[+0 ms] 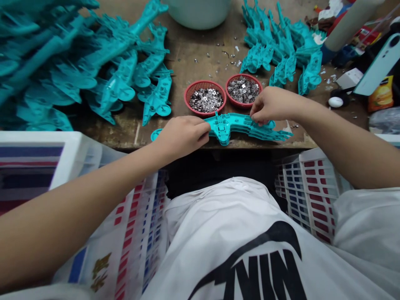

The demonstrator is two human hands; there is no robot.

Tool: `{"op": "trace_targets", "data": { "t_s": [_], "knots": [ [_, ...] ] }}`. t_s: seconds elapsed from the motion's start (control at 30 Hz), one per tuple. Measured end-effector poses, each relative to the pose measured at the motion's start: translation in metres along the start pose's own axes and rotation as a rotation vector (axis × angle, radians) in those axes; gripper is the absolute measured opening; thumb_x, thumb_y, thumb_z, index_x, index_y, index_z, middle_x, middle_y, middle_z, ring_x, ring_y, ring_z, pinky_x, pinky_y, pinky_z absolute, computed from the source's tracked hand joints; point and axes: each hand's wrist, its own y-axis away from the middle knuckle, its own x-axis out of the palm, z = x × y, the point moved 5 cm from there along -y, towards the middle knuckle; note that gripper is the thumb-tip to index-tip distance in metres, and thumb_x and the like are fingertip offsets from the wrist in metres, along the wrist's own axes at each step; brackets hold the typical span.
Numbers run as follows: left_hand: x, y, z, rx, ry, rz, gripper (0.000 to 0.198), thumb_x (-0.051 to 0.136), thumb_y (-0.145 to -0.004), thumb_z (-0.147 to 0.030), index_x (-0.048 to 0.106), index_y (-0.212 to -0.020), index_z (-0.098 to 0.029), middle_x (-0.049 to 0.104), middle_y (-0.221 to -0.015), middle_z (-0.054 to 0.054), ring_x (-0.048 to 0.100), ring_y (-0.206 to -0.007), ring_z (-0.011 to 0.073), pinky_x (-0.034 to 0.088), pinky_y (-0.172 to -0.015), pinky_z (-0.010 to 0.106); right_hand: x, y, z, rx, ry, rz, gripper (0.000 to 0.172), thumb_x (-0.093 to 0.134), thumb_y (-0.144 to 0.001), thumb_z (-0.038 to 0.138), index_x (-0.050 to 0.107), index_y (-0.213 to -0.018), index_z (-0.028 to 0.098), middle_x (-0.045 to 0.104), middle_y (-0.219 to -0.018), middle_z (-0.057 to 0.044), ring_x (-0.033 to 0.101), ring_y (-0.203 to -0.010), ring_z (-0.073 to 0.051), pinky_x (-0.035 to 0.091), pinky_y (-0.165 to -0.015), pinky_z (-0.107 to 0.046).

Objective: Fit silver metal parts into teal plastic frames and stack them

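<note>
A long turquoise plastic part lies along the table's front edge, its right end splitting into thin prongs. My left hand is closed around its left portion, with a round tip showing beyond the wrist. Over the right portion, my right hand has its fingers pinched together against the part; whatever is between the fingertips is hidden. Just behind the part stand two red baskets, the left basket and the right basket, both holding small shiny metal pieces.
A big heap of turquoise parts covers the table's left, and a smaller group lies at the back right. A pale tub stands behind. A phone is at right. White plastic crates flank my lap.
</note>
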Motion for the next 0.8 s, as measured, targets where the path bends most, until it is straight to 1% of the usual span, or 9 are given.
{"op": "trace_targets", "data": {
  "t_s": [0.07,0.13,0.2,0.3,0.4,0.47,0.53,0.67,0.8],
  "knots": [
    [-0.001,0.000,0.000,-0.007,0.012,-0.010,0.028,0.060,-0.113,-0.026,0.087,-0.105,-0.023,0.091,-0.105,0.012,0.089,-0.101,0.0346,0.061,-0.083,0.041,0.002,0.002,0.005,-0.007,0.034,-0.057,0.011,0.097,-0.091,0.028,0.091,-0.083,0.022,0.077,-0.067,-0.008,0.083,-0.079,-0.034,0.074,-0.084,-0.051],
    [0.000,0.000,0.000,-0.010,0.017,-0.008,0.029,0.060,-0.113,-0.026,0.087,-0.106,-0.023,0.091,-0.104,0.013,0.089,-0.101,0.0353,0.062,-0.083,0.041,0.005,0.003,0.006,-0.055,0.056,-0.128,0.016,0.101,-0.092,0.035,0.092,-0.088,0.022,0.075,-0.067,-0.009,0.084,-0.088,-0.037,0.073,-0.090,-0.052],
    [0.000,0.000,0.000,-0.009,0.010,-0.001,0.030,0.059,-0.114,-0.026,0.087,-0.107,-0.023,0.091,-0.104,0.013,0.089,-0.102,0.0347,0.062,-0.084,0.041,0.008,0.002,0.003,-0.094,0.093,-0.161,0.020,0.101,-0.093,0.041,0.093,-0.094,0.022,0.078,-0.073,-0.011,0.084,-0.097,-0.040,0.072,-0.095,-0.054],
    [0.000,-0.001,0.001,-0.009,0.015,-0.007,0.029,0.060,-0.114,-0.026,0.088,-0.109,-0.023,0.090,-0.104,0.012,0.088,-0.102,0.0335,0.063,-0.086,0.040,0.009,0.003,0.001,-0.110,0.172,-0.172,0.025,0.097,-0.096,0.047,0.095,-0.100,0.022,0.085,-0.086,-0.014,0.084,-0.104,-0.041,0.069,-0.097,-0.052],
    [-0.002,-0.001,0.003,-0.009,0.060,-0.037,0.029,0.060,-0.113,-0.026,0.089,-0.110,-0.022,0.090,-0.105,0.013,0.088,-0.102,0.0341,0.064,-0.088,0.041,0.003,0.008,0.009,-0.108,0.189,-0.217,0.033,0.091,-0.101,0.052,0.096,-0.107,0.021,0.089,-0.096,-0.015,0.084,-0.110,-0.040,0.067,-0.100,-0.051],
    [-0.004,-0.001,0.003,-0.003,0.094,-0.057,0.031,0.059,-0.113,-0.026,0.089,-0.112,-0.022,0.091,-0.107,0.014,0.088,-0.104,0.0343,0.065,-0.091,0.042,-0.001,0.013,0.019,-0.109,0.165,-0.271,0.034,0.088,-0.104,0.053,0.097,-0.110,0.021,0.089,-0.098,-0.015,0.084,-0.113,-0.041,0.066,-0.102,-0.052],
    [-0.006,-0.001,0.002,0.011,0.114,-0.063,0.031,0.059,-0.114,-0.027,0.089,-0.113,-0.022,0.091,-0.110,0.014,0.089,-0.105,0.0339,0.066,-0.093,0.042,-0.001,0.018,0.030,-0.118,0.125,-0.300,0.031,0.086,-0.105,0.050,0.097,-0.111,0.022,0.089,-0.098,-0.014,0.085,-0.114,-0.041,0.065,-0.104,-0.052],
    [-0.010,0.000,-0.001,0.037,0.142,-0.066,0.032,0.058,-0.115,-0.027,0.089,-0.112,-0.022,0.092,-0.111,0.014,0.089,-0.105,0.0338,0.068,-0.094,0.043,0.005,0.026,0.049,-0.166,0.035,-0.282,0.024,0.085,-0.105,0.044,0.097,-0.113,0.025,0.089,-0.099,-0.008,0.084,-0.106,-0.034,0.062,-0.104,-0.048],
    [-0.012,0.001,-0.002,0.017,0.177,-0.087,0.030,0.059,-0.115,-0.027,0.090,-0.113,-0.022,0.093,-0.114,0.013,0.090,-0.108,0.0337,0.070,-0.098,0.044,0.010,0.029,0.057,-0.231,-0.009,-0.284,0.026,0.085,-0.105,0.048,0.097,-0.117,0.027,0.089,-0.098,-0.006,0.083,-0.103,-0.031,0.060,-0.102,-0.044]
  ]
}}
